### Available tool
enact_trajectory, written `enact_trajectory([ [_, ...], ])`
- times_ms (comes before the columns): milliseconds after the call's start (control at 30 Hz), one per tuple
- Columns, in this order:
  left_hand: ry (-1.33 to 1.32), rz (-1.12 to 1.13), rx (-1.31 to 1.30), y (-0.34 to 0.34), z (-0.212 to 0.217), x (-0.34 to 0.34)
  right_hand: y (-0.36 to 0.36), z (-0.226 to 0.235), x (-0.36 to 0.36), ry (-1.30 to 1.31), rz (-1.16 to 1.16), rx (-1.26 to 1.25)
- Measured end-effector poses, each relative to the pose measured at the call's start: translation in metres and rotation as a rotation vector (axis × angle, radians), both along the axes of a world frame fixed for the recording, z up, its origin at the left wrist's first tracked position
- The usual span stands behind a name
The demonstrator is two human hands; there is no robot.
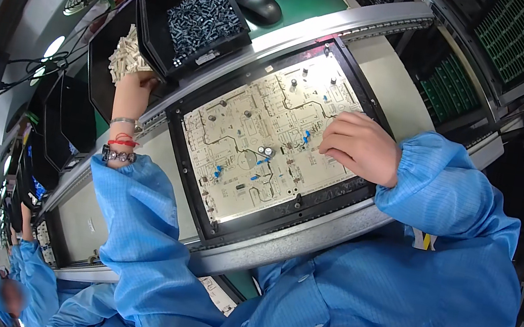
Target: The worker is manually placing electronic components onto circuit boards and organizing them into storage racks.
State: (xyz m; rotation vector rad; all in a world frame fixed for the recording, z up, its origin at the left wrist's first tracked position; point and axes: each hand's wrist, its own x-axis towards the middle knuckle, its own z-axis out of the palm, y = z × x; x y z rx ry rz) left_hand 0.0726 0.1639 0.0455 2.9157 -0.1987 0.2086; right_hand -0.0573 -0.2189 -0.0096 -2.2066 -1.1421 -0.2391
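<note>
A pale circuit board (pixel 223 188) with blue, black and silver components lies in a black frame (pixel 190 196) before me. Over its right side, my right hand (pixel 363 147) is closed, its fingers curled together and pointing left. Whatever its fingertips hold, if anything, is hidden. Small blue components (pixel 307 136) stand on the board just left of those fingertips. My left hand (pixel 136 81) reaches into a black bin (pixel 100 77) at the left, against a heap of small white parts (pixel 126 54). Most of its fingers are out of sight.
Beside the white parts, another black bin (pixel 151 41) holds many dark blue-grey components (pixel 204 21). A black mouse (pixel 258 6) rests on a green mat behind the metal rail (pixel 325 33). Racks of green boards (pixel 515 39) stand far right. Another person in blue (pixel 39 272) works at lower left.
</note>
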Motion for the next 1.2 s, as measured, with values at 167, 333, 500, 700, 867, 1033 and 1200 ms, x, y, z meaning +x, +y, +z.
enact_trajectory([
  [167,-0.074,0.0,-0.053,0.021,-0.005,0.008,0.007,0.002,0.002,0.109,0.03,0.01],
  [333,-0.244,0.065,-0.163,0.019,-0.003,0.003,0.006,0.01,0.001,0.052,0.119,-0.009],
  [500,-0.096,0.08,-1.269,0.019,0.008,-0.021,-0.019,0.034,0.009,0.071,-0.103,0.07],
  [700,0.336,0.0,-1.604,-0.024,0.033,-0.066,-0.068,-0.002,0.04,0.253,-0.405,0.125],
  [867,0.477,-0.035,-1.549,-0.07,0.034,-0.086,-0.051,-0.004,0.031,0.659,-0.459,0.223],
  [1033,0.624,-0.142,-1.308,-0.12,0.016,-0.09,-0.055,-0.018,0.037,0.589,-0.416,0.247],
  [1200,0.777,-0.2,-1.142,-0.181,-0.004,-0.084,-0.054,-0.02,0.038,0.594,-0.4,0.233],
])
